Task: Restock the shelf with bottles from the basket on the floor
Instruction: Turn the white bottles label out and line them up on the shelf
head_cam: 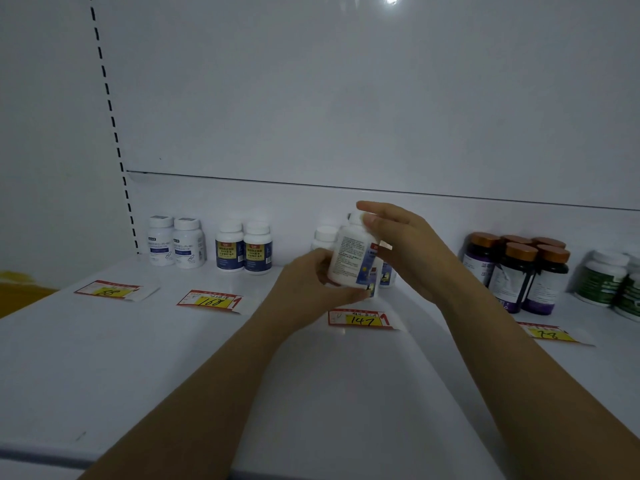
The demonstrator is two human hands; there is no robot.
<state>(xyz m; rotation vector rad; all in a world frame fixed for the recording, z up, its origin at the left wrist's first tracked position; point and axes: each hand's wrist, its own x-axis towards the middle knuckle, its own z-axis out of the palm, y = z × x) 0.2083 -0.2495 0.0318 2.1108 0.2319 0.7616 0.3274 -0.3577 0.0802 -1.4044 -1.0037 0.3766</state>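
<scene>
A white bottle [351, 258] with a printed label and a white cap is held tilted just above the white shelf [138, 341], over the price tag marked 147 [360, 319]. My left hand [311, 282] grips its lower part from the left. My right hand [398, 237] grips its upper part and cap from the right. Behind it stand two more white bottles of the same kind, one at the left [323, 237] and one at the right [387, 275], both partly hidden. The basket is out of view.
Two white bottles [175, 242] and two blue-labelled bottles [244, 247] stand at the back left. Several dark bottles with copper caps [519, 271] and green-labelled bottles [609, 280] stand at the right. More price tags lie along the shelf.
</scene>
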